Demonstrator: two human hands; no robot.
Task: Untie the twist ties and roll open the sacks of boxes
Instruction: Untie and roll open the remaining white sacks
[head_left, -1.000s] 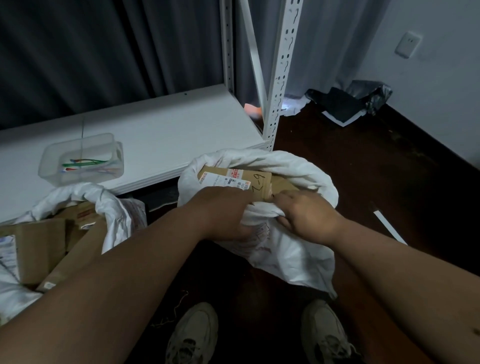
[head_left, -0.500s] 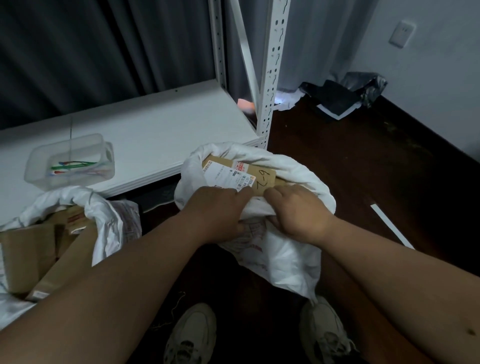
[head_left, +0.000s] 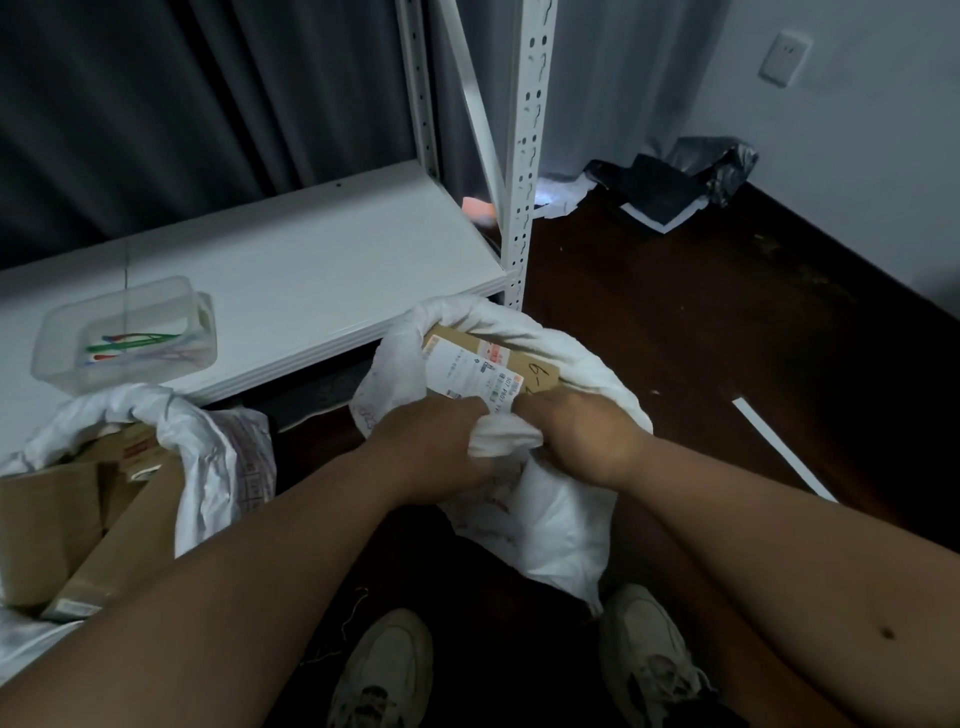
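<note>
**Rolling down the second sack's rim**

Left hand (head_left: 434, 447) and right hand (head_left: 584, 441) both pinch the near rim of the white sack (head_left: 550, 525) on the dark floor (head_left: 701, 332) — mid-roll, its labelled box (head_left: 488, 371) showing. Next, likely another fold outward. A white shelf (head_left: 311, 270) stands behind; another opened sack (head_left: 208, 447) sits left.

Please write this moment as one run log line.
left hand: grips rolled rim | right hand: grips rolled rim | white sack: open | cardboard box: visible inside

Box (head_left: 496, 364) in sack (head_left: 550, 525); second sack (head_left: 208, 452) left, below shelf (head_left: 311, 270).
</note>
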